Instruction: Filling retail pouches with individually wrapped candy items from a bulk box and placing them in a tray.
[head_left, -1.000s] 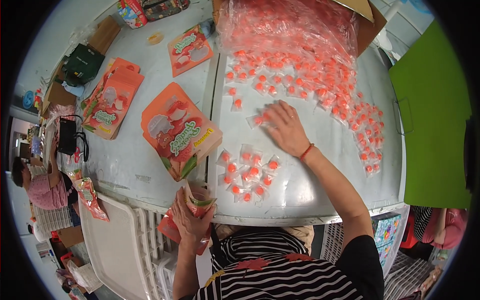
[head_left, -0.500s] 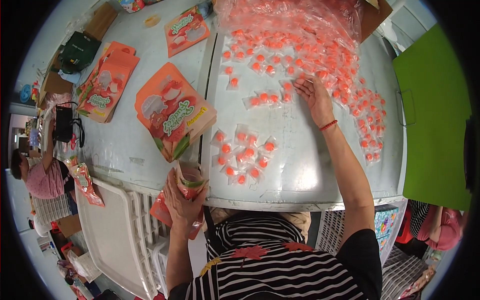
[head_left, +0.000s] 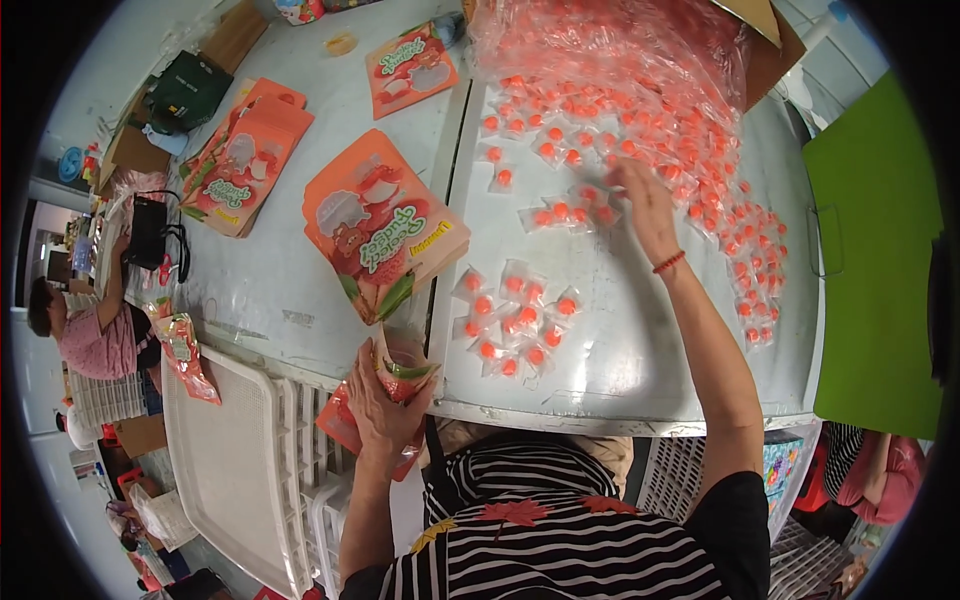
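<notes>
My left hand (head_left: 375, 400) grips an orange stand-up pouch (head_left: 397, 366) at the table's near edge, its mouth facing up. My right hand (head_left: 643, 205) reaches far over the grey table (head_left: 620, 370), fingers spread on a row of small clear-wrapped orange candies (head_left: 570, 210) beside the big heap (head_left: 640, 110). A red band circles that wrist. A small cluster of wrapped candies (head_left: 515, 320) lies between the two hands. A stack of flat orange pouches (head_left: 380, 225) sits just beyond the held pouch.
More pouch stacks (head_left: 245, 160) lie at the left and one pouch (head_left: 410, 65) at the back. A clear plastic bag (head_left: 600, 40) spills candies. White plastic crates (head_left: 230, 450) stand lower left. Another person (head_left: 85, 330) sits far left; a green board (head_left: 880, 250) is at the right.
My right hand has moved further away, from the near candies up toward the heap. The left hand keeps its hold on the pouch at the table edge.
</notes>
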